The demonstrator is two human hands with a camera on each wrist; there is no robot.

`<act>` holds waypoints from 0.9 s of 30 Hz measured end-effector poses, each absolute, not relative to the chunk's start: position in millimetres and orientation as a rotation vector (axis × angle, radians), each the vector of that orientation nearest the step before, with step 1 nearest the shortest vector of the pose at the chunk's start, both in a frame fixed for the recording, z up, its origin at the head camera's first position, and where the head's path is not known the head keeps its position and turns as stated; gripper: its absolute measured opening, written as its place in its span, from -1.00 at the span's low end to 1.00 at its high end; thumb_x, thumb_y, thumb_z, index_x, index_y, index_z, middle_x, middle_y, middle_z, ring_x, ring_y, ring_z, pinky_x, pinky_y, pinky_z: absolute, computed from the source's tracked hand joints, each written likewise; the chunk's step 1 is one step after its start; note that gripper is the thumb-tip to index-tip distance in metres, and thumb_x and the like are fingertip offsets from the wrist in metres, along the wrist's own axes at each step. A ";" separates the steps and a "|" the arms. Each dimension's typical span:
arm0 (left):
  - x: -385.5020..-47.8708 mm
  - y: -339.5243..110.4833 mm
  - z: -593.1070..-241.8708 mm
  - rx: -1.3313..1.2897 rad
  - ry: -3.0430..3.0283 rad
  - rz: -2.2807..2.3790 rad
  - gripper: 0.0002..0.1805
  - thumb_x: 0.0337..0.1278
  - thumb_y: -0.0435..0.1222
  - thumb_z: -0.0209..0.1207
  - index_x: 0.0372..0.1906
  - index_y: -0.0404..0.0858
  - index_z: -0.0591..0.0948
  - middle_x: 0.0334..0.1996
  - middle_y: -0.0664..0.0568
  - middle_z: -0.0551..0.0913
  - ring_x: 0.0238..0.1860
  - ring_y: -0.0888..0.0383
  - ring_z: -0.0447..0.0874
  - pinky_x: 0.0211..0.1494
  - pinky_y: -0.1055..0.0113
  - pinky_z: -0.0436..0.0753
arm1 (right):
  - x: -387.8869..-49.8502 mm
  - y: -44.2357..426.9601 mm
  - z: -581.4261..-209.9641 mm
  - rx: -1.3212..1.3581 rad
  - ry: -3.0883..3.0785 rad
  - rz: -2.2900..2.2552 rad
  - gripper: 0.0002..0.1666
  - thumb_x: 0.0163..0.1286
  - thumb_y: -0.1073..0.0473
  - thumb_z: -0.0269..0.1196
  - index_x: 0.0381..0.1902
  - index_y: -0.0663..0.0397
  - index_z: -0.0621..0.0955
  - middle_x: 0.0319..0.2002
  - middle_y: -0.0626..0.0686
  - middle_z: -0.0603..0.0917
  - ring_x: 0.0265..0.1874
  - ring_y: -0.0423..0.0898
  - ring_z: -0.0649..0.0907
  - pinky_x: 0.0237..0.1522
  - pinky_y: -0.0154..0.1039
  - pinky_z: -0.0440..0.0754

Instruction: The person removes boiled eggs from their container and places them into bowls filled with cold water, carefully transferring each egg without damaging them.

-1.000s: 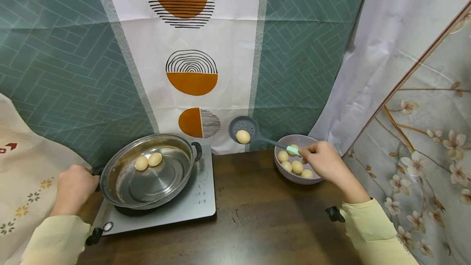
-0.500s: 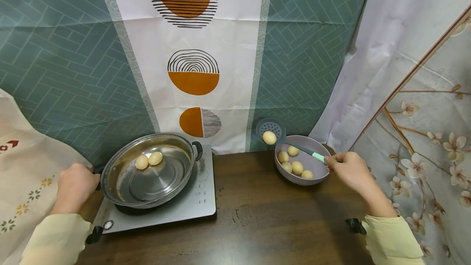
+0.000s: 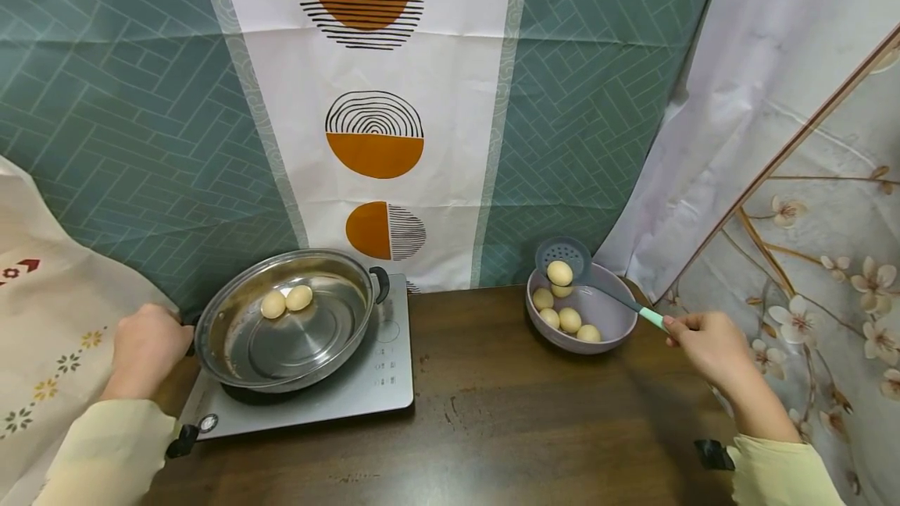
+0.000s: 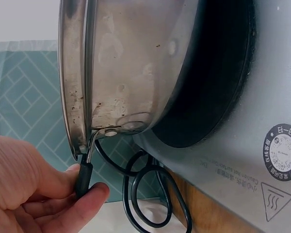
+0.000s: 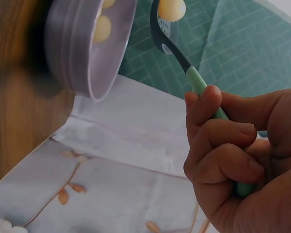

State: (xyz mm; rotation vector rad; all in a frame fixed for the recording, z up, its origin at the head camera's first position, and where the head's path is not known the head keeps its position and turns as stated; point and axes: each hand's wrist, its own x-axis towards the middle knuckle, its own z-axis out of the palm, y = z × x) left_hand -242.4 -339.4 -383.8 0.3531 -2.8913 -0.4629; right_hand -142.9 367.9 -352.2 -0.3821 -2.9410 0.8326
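At the right, my right hand (image 3: 710, 343) grips the green handle of a grey slotted skimmer (image 3: 598, 286). One pale yellow ball (image 3: 559, 272) rides in the skimmer's head, above the back left rim of a mauve bowl (image 3: 612, 318). Inside the bowl lie several like balls (image 3: 569, 321). In the right wrist view the fingers curl round the handle (image 5: 196, 80). My left hand (image 3: 149, 346) pinches the black side handle (image 4: 84, 179) of a steel pan (image 3: 302, 350), thumb against fingers. Two balls (image 3: 286, 301) lie in the pan, side by side.
The pan stands on a flat induction cooker (image 3: 383, 373) on a brown wooden table (image 3: 492, 412). A black cord (image 4: 136, 179) loops behind the cooker. Patterned cloths hang at the back (image 3: 450, 178) and at the right (image 3: 808, 256).
My right hand has moved right and toward me, bringing the skimmer with its ball from left of the bowl to over its back left rim. The left hand stays on the pan handle.
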 end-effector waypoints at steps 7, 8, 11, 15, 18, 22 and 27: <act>-243.3 -340.8 -385.6 0.331 -2.881 -0.456 -0.58 -0.03 -0.28 0.09 -0.93 -0.22 0.39 -0.86 0.02 0.39 -0.66 -0.04 0.32 -0.63 0.24 0.26 | -136.8 376.0 -356.8 -0.442 -2.985 0.787 -0.35 0.40 -0.27 -0.13 -0.34 0.11 0.66 -0.44 0.08 0.58 -0.51 -0.04 0.41 -0.54 -0.23 0.26; -243.6 -341.3 -385.8 0.330 -2.881 -0.452 -0.58 -0.03 -0.28 0.10 -0.92 -0.22 0.40 -0.85 0.01 0.40 -0.66 -0.05 0.33 -0.63 0.24 0.26 | -136.0 377.2 -357.4 -0.447 -2.991 0.770 -0.37 0.40 -0.25 -0.12 -0.33 0.11 0.66 -0.42 0.09 0.60 -0.49 -0.03 0.44 -0.53 -0.23 0.28; -244.3 -342.7 -385.9 0.341 -2.887 -0.448 -0.60 -0.04 -0.28 0.11 -0.91 -0.25 0.43 -0.81 -0.05 0.44 -0.64 -0.08 0.35 -0.62 0.22 0.28 | -134.2 380.3 -358.2 -0.464 -3.003 0.707 -0.42 0.40 -0.21 -0.07 -0.31 0.11 0.66 -0.39 0.09 0.64 -0.45 0.00 0.49 -0.52 -0.22 0.30; -244.3 -343.3 -384.7 0.352 -2.901 -0.455 -0.62 -0.03 -0.27 0.10 -0.88 -0.27 0.46 -0.77 -0.09 0.46 -0.63 -0.09 0.37 -0.62 0.21 0.30 | -133.0 383.0 -358.6 -0.480 -3.020 0.657 -0.44 0.39 -0.20 -0.05 -0.27 0.12 0.66 -0.42 0.08 0.62 -0.45 0.05 0.49 -0.52 -0.19 0.30; -242.7 -343.1 -384.0 0.346 -2.908 -0.471 -0.61 -0.03 -0.27 0.10 -0.89 -0.25 0.44 -0.80 -0.04 0.43 -0.63 -0.07 0.35 -0.62 0.23 0.29 | -132.9 383.8 -360.7 -0.467 -3.040 0.612 -0.43 0.38 -0.21 -0.03 -0.21 0.15 0.65 -0.45 0.09 0.59 -0.47 0.06 0.48 -0.53 -0.17 0.30; -240.6 -342.2 -384.0 0.307 -2.892 -0.474 -0.60 -0.05 -0.27 0.09 -0.92 -0.21 0.39 -0.85 0.03 0.37 -0.64 -0.04 0.32 -0.62 0.25 0.27 | -133.4 384.4 -365.1 -0.437 -3.050 0.552 -0.44 0.37 -0.18 0.01 -0.16 0.19 0.64 -0.49 0.09 0.55 -0.48 0.09 0.47 -0.51 -0.12 0.32; -239.5 -341.8 -383.9 0.282 -2.872 -0.460 -0.58 -0.06 -0.28 0.09 -0.94 -0.18 0.34 -0.87 0.05 0.33 -0.66 -0.05 0.31 -0.63 0.24 0.26 | -133.3 384.6 -367.3 -0.396 -3.027 0.513 -0.52 0.37 -0.10 0.04 -0.20 0.21 0.64 -0.53 0.09 0.53 -0.49 0.09 0.46 -0.49 -0.11 0.32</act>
